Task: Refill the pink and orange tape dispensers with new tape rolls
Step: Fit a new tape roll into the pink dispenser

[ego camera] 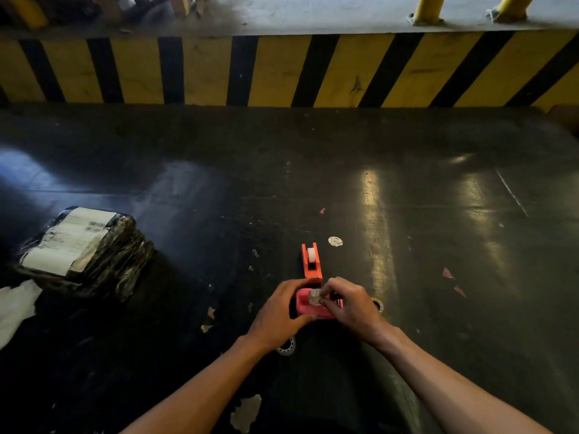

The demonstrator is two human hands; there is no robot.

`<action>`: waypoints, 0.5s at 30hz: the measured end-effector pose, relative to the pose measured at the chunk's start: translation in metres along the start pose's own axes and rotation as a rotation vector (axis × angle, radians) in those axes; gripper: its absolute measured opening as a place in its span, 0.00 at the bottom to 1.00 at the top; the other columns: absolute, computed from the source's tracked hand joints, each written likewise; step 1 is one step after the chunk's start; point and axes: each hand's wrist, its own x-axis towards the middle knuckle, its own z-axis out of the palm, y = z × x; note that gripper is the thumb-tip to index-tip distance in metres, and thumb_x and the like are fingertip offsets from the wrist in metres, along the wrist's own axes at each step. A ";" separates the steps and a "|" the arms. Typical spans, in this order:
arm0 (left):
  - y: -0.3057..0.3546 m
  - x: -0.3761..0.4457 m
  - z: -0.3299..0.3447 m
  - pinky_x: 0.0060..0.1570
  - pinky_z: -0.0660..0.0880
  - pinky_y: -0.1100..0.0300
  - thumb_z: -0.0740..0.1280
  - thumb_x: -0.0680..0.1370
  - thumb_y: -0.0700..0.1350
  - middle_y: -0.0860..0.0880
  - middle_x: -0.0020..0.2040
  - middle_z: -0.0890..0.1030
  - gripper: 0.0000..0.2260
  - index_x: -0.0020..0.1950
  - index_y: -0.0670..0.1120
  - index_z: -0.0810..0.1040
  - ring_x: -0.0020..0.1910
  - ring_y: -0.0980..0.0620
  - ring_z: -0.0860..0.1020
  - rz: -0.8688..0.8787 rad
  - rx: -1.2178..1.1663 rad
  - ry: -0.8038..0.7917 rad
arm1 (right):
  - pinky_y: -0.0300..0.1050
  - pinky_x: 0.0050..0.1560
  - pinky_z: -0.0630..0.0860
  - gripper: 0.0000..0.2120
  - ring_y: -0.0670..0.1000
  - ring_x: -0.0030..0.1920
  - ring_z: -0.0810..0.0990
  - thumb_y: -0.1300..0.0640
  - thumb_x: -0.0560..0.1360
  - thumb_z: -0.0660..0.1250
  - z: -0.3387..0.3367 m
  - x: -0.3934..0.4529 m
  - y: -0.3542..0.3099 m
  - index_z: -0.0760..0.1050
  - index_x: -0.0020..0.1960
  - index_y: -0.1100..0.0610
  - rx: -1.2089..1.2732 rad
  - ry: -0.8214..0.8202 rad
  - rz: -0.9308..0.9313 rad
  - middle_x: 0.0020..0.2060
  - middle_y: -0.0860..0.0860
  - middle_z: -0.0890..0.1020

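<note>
The pink tape dispenser [305, 305] lies on the dark surface between my hands. My left hand [279, 311] grips its left side and near edge. My right hand [347, 303] pinches a clear tape roll [314, 296] that sits in the pink dispenser's slot. Just beyond stands the orange tape dispenser [311, 263], with a white tape roll [311, 254] in its cradle. An empty tape core [287, 347] lies under my left wrist, and another ring [377, 304] peeks out to the right of my right hand.
A black wrapped parcel with white labels [83, 250] lies at the left, with white plastic [14, 308] beside it. A yellow-and-black striped barrier [282, 70] runs along the far side. Paper scraps [246, 413] and a round white sticker [335, 241] dot the dark worktop.
</note>
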 end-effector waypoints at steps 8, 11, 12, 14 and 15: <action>-0.012 0.002 0.003 0.69 0.70 0.54 0.74 0.73 0.57 0.53 0.72 0.73 0.34 0.76 0.53 0.66 0.68 0.57 0.72 -0.105 0.091 -0.029 | 0.40 0.47 0.77 0.09 0.41 0.45 0.78 0.60 0.74 0.75 0.001 0.004 0.002 0.77 0.46 0.50 -0.071 -0.043 -0.028 0.44 0.43 0.79; -0.011 0.005 0.002 0.67 0.72 0.55 0.73 0.74 0.56 0.52 0.70 0.75 0.31 0.74 0.52 0.68 0.67 0.56 0.74 -0.096 0.115 -0.015 | 0.41 0.48 0.77 0.08 0.44 0.46 0.79 0.60 0.74 0.74 0.004 0.004 0.003 0.79 0.50 0.50 -0.120 -0.063 -0.062 0.45 0.46 0.81; -0.011 0.006 0.001 0.67 0.72 0.55 0.73 0.74 0.56 0.52 0.70 0.76 0.31 0.74 0.52 0.69 0.66 0.57 0.74 -0.091 0.120 -0.015 | 0.41 0.49 0.76 0.08 0.45 0.46 0.79 0.60 0.75 0.73 0.005 0.003 0.003 0.79 0.51 0.51 -0.140 -0.057 -0.077 0.46 0.47 0.82; -0.011 0.006 0.001 0.67 0.72 0.54 0.73 0.74 0.56 0.53 0.69 0.76 0.30 0.74 0.52 0.69 0.66 0.57 0.74 -0.093 0.122 -0.020 | 0.42 0.49 0.75 0.08 0.48 0.46 0.80 0.60 0.75 0.73 0.006 0.003 0.003 0.80 0.52 0.52 -0.176 -0.044 -0.109 0.47 0.49 0.83; -0.011 0.006 0.001 0.67 0.72 0.53 0.73 0.74 0.56 0.53 0.70 0.76 0.30 0.74 0.53 0.68 0.67 0.57 0.74 -0.097 0.123 -0.024 | 0.42 0.48 0.73 0.07 0.49 0.46 0.81 0.60 0.74 0.73 0.007 0.003 0.003 0.80 0.51 0.52 -0.195 -0.041 -0.121 0.46 0.50 0.84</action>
